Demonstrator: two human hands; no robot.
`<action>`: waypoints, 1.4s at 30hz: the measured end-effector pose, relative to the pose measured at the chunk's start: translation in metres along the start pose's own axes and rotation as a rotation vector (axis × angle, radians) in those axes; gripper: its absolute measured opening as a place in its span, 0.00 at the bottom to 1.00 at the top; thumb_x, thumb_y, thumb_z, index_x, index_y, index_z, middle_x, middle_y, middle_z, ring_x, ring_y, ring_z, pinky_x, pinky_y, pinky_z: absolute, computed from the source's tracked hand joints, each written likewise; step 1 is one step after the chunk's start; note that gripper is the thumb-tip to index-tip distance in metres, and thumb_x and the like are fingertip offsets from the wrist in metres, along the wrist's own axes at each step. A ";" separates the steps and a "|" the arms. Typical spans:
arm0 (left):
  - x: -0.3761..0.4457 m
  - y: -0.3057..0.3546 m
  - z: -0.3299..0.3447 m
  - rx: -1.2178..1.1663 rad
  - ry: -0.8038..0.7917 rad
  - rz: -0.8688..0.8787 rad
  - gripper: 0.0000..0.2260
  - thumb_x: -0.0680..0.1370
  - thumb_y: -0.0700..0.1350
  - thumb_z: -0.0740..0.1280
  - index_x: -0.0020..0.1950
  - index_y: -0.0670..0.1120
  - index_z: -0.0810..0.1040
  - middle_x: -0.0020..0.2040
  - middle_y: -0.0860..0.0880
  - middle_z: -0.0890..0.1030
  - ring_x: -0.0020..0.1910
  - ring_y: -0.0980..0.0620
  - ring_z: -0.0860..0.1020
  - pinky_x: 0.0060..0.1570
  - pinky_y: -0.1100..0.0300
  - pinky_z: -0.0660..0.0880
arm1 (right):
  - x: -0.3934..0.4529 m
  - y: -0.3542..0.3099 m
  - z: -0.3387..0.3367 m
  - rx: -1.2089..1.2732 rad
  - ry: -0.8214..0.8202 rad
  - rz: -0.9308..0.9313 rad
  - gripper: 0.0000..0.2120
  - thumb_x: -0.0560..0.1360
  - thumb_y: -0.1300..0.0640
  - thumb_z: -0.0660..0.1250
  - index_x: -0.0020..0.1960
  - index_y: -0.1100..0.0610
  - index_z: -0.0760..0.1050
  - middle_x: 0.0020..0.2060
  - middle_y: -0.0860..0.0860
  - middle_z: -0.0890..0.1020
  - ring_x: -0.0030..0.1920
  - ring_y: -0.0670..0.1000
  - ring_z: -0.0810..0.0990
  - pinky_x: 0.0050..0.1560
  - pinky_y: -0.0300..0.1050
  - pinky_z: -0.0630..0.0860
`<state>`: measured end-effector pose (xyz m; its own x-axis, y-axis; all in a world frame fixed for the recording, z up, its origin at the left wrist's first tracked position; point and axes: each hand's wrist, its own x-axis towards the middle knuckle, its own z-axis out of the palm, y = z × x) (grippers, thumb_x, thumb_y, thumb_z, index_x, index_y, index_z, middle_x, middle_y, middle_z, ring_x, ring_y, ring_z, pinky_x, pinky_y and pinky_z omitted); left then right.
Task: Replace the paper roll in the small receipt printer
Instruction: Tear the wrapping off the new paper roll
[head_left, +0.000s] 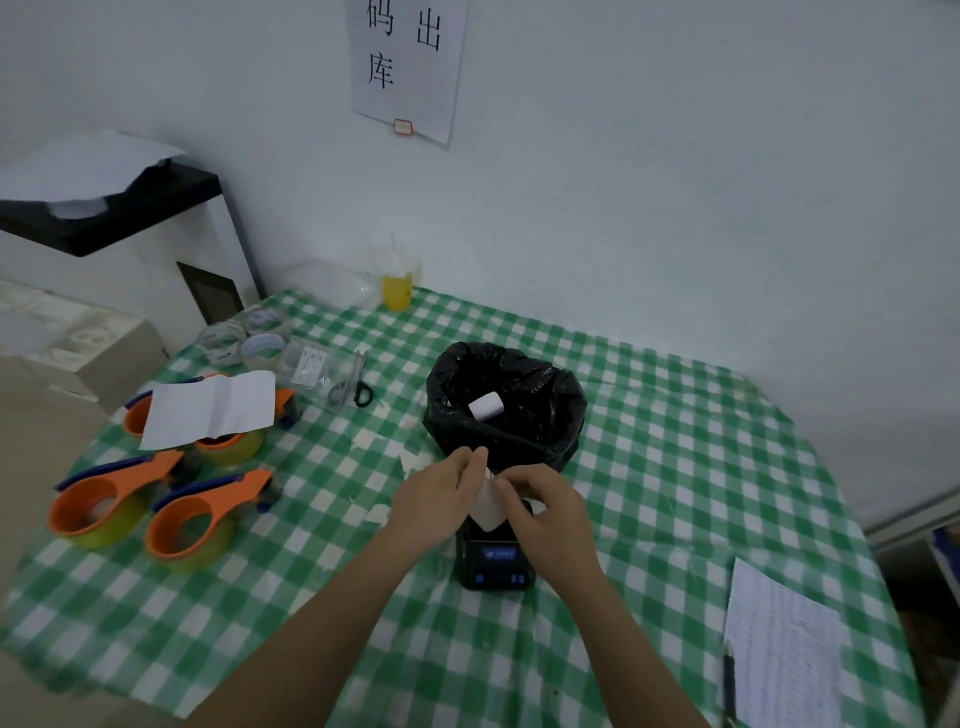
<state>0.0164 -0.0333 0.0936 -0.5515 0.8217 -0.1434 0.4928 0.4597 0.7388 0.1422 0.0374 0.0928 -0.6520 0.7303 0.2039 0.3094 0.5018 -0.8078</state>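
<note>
A small black receipt printer (493, 564) with a lit blue display sits on the green checked tablecloth (649, 467). Both hands hover over its far end. My left hand (441, 493) and my right hand (545, 499) pinch a strip of white paper (491, 506) that hangs down over the printer's top. The roll it comes from is hidden behind my right hand. Behind the printer stands a bin lined with a black bag (506, 400), and a white paper roll (485, 405) lies inside it.
Orange tape dispensers (208, 519) and a folded white sheet (208, 408) lie at the left, with scissors (356, 387) and clear tape rolls (249, 338) behind. A yellow cup (397, 291) stands by the wall. A printed sheet (784, 649) lies at the right front.
</note>
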 end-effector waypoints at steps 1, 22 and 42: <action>0.000 0.000 0.000 0.004 0.000 0.000 0.20 0.80 0.58 0.49 0.45 0.44 0.70 0.38 0.40 0.79 0.38 0.44 0.78 0.41 0.50 0.73 | 0.000 0.000 0.001 -0.028 -0.009 -0.020 0.03 0.74 0.55 0.67 0.44 0.52 0.79 0.41 0.47 0.81 0.43 0.45 0.79 0.43 0.40 0.78; 0.007 -0.004 -0.001 0.042 0.029 0.045 0.16 0.80 0.55 0.51 0.40 0.46 0.66 0.30 0.47 0.70 0.31 0.47 0.72 0.34 0.52 0.68 | 0.005 0.000 0.002 0.287 -0.032 0.226 0.05 0.75 0.58 0.66 0.41 0.56 0.79 0.39 0.50 0.81 0.38 0.43 0.78 0.41 0.39 0.76; 0.006 -0.003 0.000 0.030 0.039 0.066 0.16 0.81 0.54 0.51 0.42 0.44 0.68 0.29 0.48 0.69 0.28 0.50 0.69 0.30 0.56 0.64 | 0.003 0.002 -0.002 0.583 0.064 0.418 0.06 0.74 0.63 0.67 0.38 0.59 0.80 0.37 0.52 0.82 0.41 0.49 0.80 0.50 0.50 0.79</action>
<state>0.0115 -0.0300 0.0907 -0.5426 0.8372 -0.0690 0.5486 0.4154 0.7256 0.1424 0.0416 0.0933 -0.5123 0.8419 -0.1696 0.0926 -0.1422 -0.9855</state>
